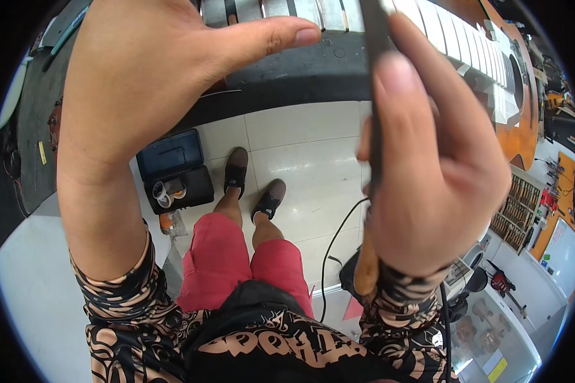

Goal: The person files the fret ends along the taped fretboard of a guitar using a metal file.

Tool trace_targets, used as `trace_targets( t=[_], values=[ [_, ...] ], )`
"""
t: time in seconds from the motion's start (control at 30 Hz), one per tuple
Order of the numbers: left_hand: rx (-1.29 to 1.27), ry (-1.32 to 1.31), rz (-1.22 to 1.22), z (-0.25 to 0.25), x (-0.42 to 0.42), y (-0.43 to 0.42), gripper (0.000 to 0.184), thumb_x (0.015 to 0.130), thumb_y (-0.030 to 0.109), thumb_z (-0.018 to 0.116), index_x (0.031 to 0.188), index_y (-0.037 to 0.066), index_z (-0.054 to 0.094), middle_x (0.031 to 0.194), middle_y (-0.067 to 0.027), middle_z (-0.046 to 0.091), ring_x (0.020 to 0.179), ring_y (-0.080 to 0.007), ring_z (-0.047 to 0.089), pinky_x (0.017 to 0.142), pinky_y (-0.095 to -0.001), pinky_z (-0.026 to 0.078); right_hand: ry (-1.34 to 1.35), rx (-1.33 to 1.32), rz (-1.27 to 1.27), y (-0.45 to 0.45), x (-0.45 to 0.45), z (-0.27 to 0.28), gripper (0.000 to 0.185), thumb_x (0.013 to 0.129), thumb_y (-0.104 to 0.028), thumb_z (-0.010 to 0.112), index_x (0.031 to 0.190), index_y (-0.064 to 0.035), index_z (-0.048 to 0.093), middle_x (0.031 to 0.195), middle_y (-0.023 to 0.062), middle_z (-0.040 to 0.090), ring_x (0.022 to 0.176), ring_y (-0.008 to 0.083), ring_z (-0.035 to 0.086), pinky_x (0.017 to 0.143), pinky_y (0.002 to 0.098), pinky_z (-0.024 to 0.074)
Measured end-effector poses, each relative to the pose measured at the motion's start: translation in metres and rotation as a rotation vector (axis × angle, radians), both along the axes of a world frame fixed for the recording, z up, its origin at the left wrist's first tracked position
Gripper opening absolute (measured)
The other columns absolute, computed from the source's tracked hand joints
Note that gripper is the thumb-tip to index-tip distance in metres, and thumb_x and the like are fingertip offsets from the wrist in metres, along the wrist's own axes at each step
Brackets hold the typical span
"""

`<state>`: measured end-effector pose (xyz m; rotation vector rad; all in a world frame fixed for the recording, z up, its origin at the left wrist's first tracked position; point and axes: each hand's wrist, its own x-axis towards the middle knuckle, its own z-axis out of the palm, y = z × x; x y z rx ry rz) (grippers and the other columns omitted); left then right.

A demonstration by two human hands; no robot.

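Note:
My right hand (441, 169) is wrapped around a long, dark, flat file (375, 121), blurred by motion. The file's wooden handle (366, 268) points back toward my body, and its far end runs over a guitar fretboard (441, 29). Pale strips cover the fretboard between the frets. At the upper left, my left hand (150, 54) lies by the other end of the neck with its thumb stretched out. The remaining left fingers are cut off by the top edge, so I cannot tell whether they touch the neck.
A dark bench edge (287, 86) runs below the neck. The orange guitar body (521, 140) extends at the right. On the floor stands an open dark toolbox (172, 156), near my feet. A black cable (331, 255) hangs at my right, and a tool rack (516, 207) stands beyond.

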<state>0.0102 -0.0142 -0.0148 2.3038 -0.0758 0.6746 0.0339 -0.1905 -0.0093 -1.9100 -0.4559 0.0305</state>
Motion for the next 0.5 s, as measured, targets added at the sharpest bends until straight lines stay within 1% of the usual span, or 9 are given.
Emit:
trace_targets(
  t=[0.07,0.1,0.17,0.2,0.27,0.37,0.47,0.5],
  values=[
    [0.064,-0.046,-0.021,0.003,0.000,0.002,0.043,0.071,0.015,0.088,0.103,-0.008,0.072,0.090,-0.0177,0.074,0.079,-0.0151,0.070,0.074,-0.0262,0.054,0.104,0.035,0.007,-0.021,-0.013,0.006,0.040,0.096,-0.014,0.063,0.128,0.0084,0.058,0.072,0.0067,0.067,0.051,0.0049,0.054,0.046,0.0181,0.0374],
    [-0.078,0.206,0.040,0.023,0.000,0.001,0.044,0.072,0.017,0.088,0.103,-0.009,0.072,0.090,-0.0178,0.074,0.080,-0.0151,0.069,0.074,-0.0257,0.054,0.167,0.014,0.031,-0.036,-0.022,0.010,0.043,0.096,-0.015,0.063,0.131,0.0090,0.055,0.069,0.0063,0.066,0.050,0.0051,0.053,0.045,0.0182,0.0371],
    [-0.211,0.447,0.106,0.035,-0.003,-0.008,0.044,0.072,0.018,0.088,0.103,-0.010,0.071,0.090,-0.0179,0.074,0.080,-0.0150,0.069,0.074,-0.0252,0.054,0.243,-0.088,0.106,-0.065,-0.039,0.013,0.051,0.096,-0.017,0.063,0.136,0.0102,0.048,0.063,0.0055,0.063,0.048,0.0054,0.053,0.044,0.0183,0.0364],
    [-0.071,0.307,0.100,0.029,-0.007,-0.015,0.046,0.072,0.019,0.088,0.104,-0.010,0.071,0.090,-0.0179,0.074,0.081,-0.0150,0.069,0.074,-0.0251,0.054,0.283,-0.097,0.110,-0.074,-0.047,0.011,0.055,0.096,-0.018,0.062,0.139,0.0107,0.045,0.060,0.0050,0.062,0.047,0.0056,0.053,0.044,0.0184,0.0360],
    [0.083,0.164,0.093,0.021,-0.010,-0.017,0.047,0.072,0.019,0.088,0.105,-0.011,0.071,0.090,-0.0179,0.074,0.081,-0.0150,0.069,0.075,-0.0249,0.054,0.356,-0.078,0.076,-0.085,-0.058,0.007,0.055,0.096,-0.018,0.062,0.139,0.0106,0.044,0.060,0.0059,0.061,0.046,0.0064,0.053,0.043,0.0191,0.0362],
    [0.091,0.128,0.058,0.013,-0.008,-0.008,0.050,0.072,0.020,0.089,0.107,-0.010,0.070,0.091,-0.0188,0.074,0.082,-0.0153,0.069,0.075,-0.0253,0.054,0.490,0.027,0.107,-0.094,-0.069,0.002,0.052,0.097,-0.016,0.060,0.140,0.0095,0.045,0.058,0.0067,0.060,0.044,0.0082,0.053,0.043,0.0202,0.0371],
    [0.133,0.106,0.040,0.009,-0.006,0.000,0.051,0.071,0.020,0.089,0.108,-0.010,0.070,0.094,-0.0193,0.074,0.083,-0.0160,0.069,0.076,-0.0261,0.054,0.578,0.052,0.148,-0.099,-0.077,0.002,0.051,0.096,-0.014,0.059,0.139,0.0084,0.045,0.058,0.0074,0.059,0.044,0.0095,0.053,0.042,0.0215,0.0383],
    [0.031,0.178,0.038,0.002,-0.003,0.012,0.051,0.071,0.020,0.089,0.108,-0.010,0.070,0.095,-0.0195,0.074,0.085,-0.0164,0.070,0.078,-0.0264,0.054,0.573,0.065,0.183,-0.100,-0.078,-0.001,0.051,0.096,-0.012,0.057,0.142,0.0075,0.043,0.058,0.0077,0.059,0.043,0.0093,0.052,0.043,0.0224,0.0397]
  ],
)
